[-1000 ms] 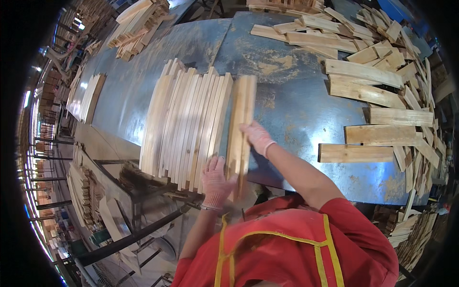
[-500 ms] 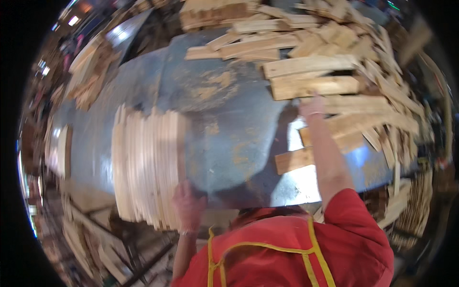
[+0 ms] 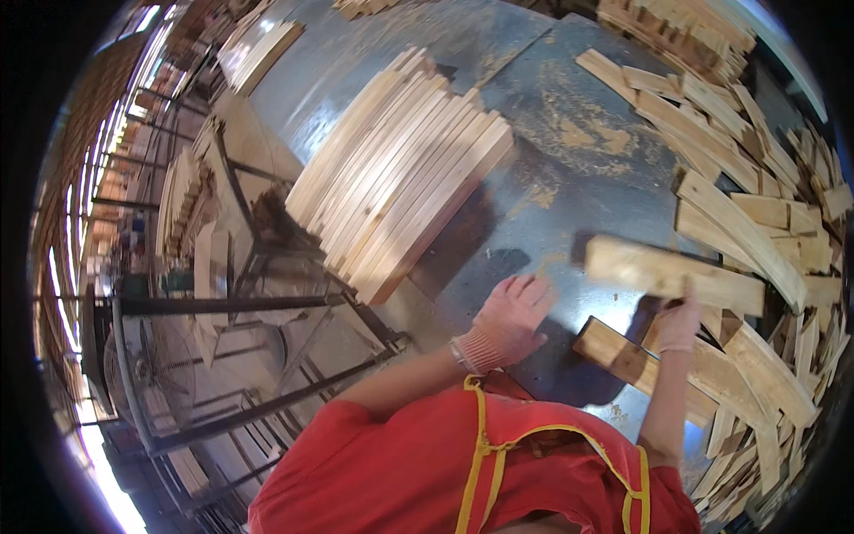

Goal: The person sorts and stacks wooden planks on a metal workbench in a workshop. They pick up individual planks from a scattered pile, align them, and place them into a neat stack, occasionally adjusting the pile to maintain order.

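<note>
My right hand (image 3: 680,322) grips a short pale wooden board (image 3: 658,270) near its right part, lifted over the metal tabletop (image 3: 498,236). My left hand (image 3: 513,320), in a glove with a ribbed cuff, is held over the near edge of the table with its fingers stretched out and nothing in them. To its upper left stands a row of boards on edge (image 3: 405,178), packed side by side. Below the held board a darker brown board (image 3: 623,356) lies on the table, its end toward my left hand.
A heap of loose boards (image 3: 765,222) covers the table's right side. More stacked wood (image 3: 680,36) is at the far right. A small stack of boards (image 3: 258,58) lies at the far left. Left of the table stand a dark metal frame (image 3: 231,307) and a fan (image 3: 147,365).
My view has turned left. My right hand has lifted a board from the heap. My left hand has come away from the row of boards.
</note>
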Motion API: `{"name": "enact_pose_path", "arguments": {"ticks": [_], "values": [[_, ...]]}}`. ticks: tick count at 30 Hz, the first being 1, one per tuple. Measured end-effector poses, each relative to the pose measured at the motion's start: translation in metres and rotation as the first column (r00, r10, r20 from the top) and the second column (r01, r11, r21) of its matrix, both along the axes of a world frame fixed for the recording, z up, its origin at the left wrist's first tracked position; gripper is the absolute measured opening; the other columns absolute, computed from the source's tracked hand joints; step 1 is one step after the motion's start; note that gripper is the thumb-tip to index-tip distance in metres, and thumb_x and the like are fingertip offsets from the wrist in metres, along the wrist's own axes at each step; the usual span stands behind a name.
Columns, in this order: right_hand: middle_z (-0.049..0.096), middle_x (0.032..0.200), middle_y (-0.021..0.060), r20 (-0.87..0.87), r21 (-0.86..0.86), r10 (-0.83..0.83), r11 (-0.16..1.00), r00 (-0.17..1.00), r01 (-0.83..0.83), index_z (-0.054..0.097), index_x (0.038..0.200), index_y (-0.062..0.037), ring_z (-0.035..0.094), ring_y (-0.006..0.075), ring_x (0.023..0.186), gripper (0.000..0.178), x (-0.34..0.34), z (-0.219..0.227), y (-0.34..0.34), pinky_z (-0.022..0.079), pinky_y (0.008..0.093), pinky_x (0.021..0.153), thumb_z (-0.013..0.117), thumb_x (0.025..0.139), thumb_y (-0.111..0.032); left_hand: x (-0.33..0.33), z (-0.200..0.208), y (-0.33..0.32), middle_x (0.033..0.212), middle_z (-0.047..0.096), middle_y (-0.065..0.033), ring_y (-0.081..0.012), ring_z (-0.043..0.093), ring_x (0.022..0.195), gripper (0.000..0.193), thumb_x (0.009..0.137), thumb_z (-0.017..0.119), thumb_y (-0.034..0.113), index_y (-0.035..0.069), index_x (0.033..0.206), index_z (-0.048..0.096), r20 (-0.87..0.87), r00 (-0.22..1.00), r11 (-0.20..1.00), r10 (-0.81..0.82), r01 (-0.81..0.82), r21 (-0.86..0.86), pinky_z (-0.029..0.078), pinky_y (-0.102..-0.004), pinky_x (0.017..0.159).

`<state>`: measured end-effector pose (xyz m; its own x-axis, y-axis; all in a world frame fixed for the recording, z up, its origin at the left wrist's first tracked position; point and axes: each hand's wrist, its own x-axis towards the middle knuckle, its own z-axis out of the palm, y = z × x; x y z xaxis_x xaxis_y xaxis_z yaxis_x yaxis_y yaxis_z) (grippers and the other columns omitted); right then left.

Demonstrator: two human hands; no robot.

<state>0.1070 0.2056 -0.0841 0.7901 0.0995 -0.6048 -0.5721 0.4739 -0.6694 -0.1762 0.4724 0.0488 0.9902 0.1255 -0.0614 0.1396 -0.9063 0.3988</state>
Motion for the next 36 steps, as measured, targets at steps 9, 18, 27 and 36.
{"name": "enact_pose_path", "arguments": {"ticks": [9, 18, 27, 36], "values": [[0.070, 0.106, 0.0098, 0.213, -0.361, 0.866, 0.499, 0.452, -0.787, 0.062, 0.130, -0.0018, 0.068, 0.0223, 0.094, 0.047, -0.194, 0.055, 0.151, 0.055, 0.0361, 0.083, 0.079, 0.094, -0.027, -0.009, -0.085, 0.076, 0.158, 0.048, -0.0161, -0.0343, 0.042, 0.150, 0.062, 0.094, 0.058, 0.022, 0.007, 0.153, 0.050, -0.331, 0.917, 0.974, 0.220, -0.227, 0.018, 0.032, -0.0534, 0.123], [0.043, 0.161, 0.0186, -0.537, -0.821, 0.832, -0.553, 0.139, 0.140, 0.033, 0.164, -0.0118, 0.040, 0.0387, 0.151, 0.124, -0.172, 0.044, -0.048, 0.033, 0.0501, 0.126, 0.097, 0.060, -0.031, -0.119, -0.065, 0.196, 0.150, 0.052, -0.0153, -0.0362, 0.045, 0.144, 0.060, 0.095, 0.061, 0.031, 0.007, 0.149, 0.052, 0.002, 0.921, 0.856, 0.389, -0.363, 0.368, 0.031, -0.0543, 0.122], [0.065, 0.126, 0.0177, -0.259, -0.942, 0.932, -0.186, 0.253, -0.279, 0.043, 0.158, -0.0036, 0.067, 0.0335, 0.112, 0.093, -0.114, 0.064, 0.103, 0.056, 0.0439, 0.099, 0.085, 0.080, -0.033, -0.290, -0.108, 0.237, 0.097, 0.068, -0.0065, -0.0241, 0.064, 0.086, 0.060, 0.091, 0.074, 0.058, 0.006, 0.118, 0.068, -0.060, 0.255, 0.149, 0.965, -0.723, -0.675, 0.056, -0.0431, 0.082], [0.071, 0.093, 0.0070, -0.040, -0.505, 0.920, 0.318, 0.389, -0.803, 0.070, 0.119, -0.0083, 0.066, 0.0192, 0.083, 0.054, -0.162, 0.068, 0.375, 0.058, 0.0358, 0.080, 0.064, 0.100, -0.059, -0.286, -0.134, 0.258, 0.119, 0.066, -0.0146, -0.0298, 0.060, 0.102, 0.090, 0.096, 0.051, 0.083, 0.001, 0.129, 0.064, -0.631, 0.283, -0.537, 0.722, -0.345, -0.770, 0.053, -0.0445, 0.096]]}}
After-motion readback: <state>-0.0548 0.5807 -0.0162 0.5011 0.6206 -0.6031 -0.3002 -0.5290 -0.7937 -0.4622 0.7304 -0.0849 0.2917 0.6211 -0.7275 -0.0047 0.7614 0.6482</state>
